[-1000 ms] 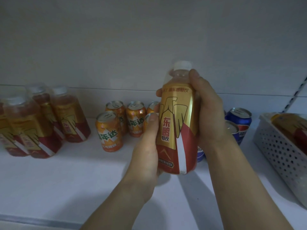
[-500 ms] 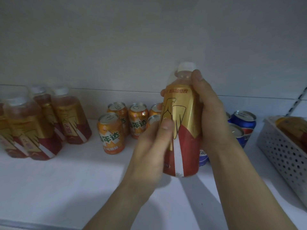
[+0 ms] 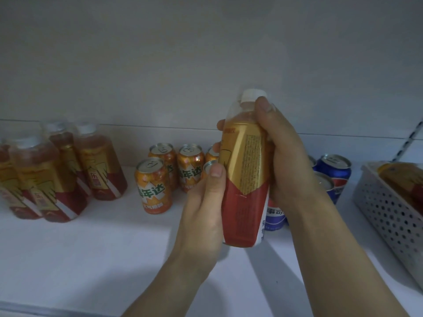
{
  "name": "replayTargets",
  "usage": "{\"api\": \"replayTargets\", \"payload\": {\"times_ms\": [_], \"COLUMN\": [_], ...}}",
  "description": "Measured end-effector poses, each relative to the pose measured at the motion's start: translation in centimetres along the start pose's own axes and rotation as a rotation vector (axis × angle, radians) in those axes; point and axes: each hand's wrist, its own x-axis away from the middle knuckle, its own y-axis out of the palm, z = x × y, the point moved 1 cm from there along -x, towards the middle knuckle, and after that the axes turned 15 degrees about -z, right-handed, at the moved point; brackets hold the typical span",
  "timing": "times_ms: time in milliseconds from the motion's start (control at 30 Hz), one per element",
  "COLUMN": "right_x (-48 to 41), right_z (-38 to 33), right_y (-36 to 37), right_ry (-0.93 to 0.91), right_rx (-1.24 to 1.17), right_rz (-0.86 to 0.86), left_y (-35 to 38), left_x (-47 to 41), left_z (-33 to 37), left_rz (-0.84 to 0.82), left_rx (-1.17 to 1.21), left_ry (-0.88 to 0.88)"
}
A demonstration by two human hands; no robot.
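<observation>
Gripping one bottle [image 3: 246, 179] between them, both hands hold it upright above the shelf [image 3: 91, 259]: the left hand [image 3: 203, 213] wraps its lower side, the right hand [image 3: 283, 161] its upper side, thumb near the cap. Orange cans [image 3: 153, 186] stand left of the hands, blue cans [image 3: 334, 172] behind the right wrist, a basket [image 3: 389, 216] farther right.

Gold-and-red bottles [image 3: 100, 170]: six. Four stand at left, one is held, one lies in the basket [image 3: 389, 216].
Orange cans [image 3: 153, 186]: five.
Blue cans [image 3: 334, 172]: at least three.
Basket: one.
</observation>
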Motion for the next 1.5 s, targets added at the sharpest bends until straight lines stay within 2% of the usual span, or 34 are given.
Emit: {"api": "replayTargets", "payload": {"times_ms": [200, 367, 467, 567, 733, 800, 967, 1200, 1367, 1500], "right_x": [0.2, 0.1, 0.0, 0.0, 0.0, -0.1, 0.4, 0.0, 0.0, -0.1], "right_z": [0.0, 0.3, 0.6, 0.6, 0.7, 0.7, 0.4, 1.3, 1.5, 1.1], "right_y": [-0.5, 0.0, 0.0, 0.0, 0.2, 0.1, 0.0, 0.1, 0.6, 0.7], "right_ry": [0.04, -0.028, 0.0, 0.03, -0.038, -0.003, 0.101, 0.088, 0.057, 0.051], "right_rx": [-0.08, 0.022, 0.049, -0.015, -0.002, -0.014, -0.156, -0.074, 0.003, 0.006], "right_rz": [-0.018, 0.076, 0.059, 0.031, 0.104, 0.089, -0.007, 0.026, 0.017, -0.016], "left_y": [0.3, 0.6, 0.2, 0.3, 0.2, -0.1, 0.0, -0.3, -0.5, -0.7], "left_x": [0.1, 0.0, -0.1, -0.2, 0.0, 0.0, 0.1, 0.1, 0.0, 0.1], "left_z": [-0.1, 0.2, -0.3, -0.3, 0.3, 0.2, 0.0, -0.1, -0.1, 0.1], "left_rz": [0.016, 0.022, 0.096, 0.048, -0.025, -0.005, -0.03, -0.064, 0.053, 0.078], "left_rx": [0.113, -0.03, 0.071, 0.148, -0.082, -0.05, 0.261, 0.177, 0.121, 0.149], "left_ry": [-0.029, 0.036, -0.012, -0.03, 0.066, 0.075, -0.007, -0.098, -0.095, -0.088]}}
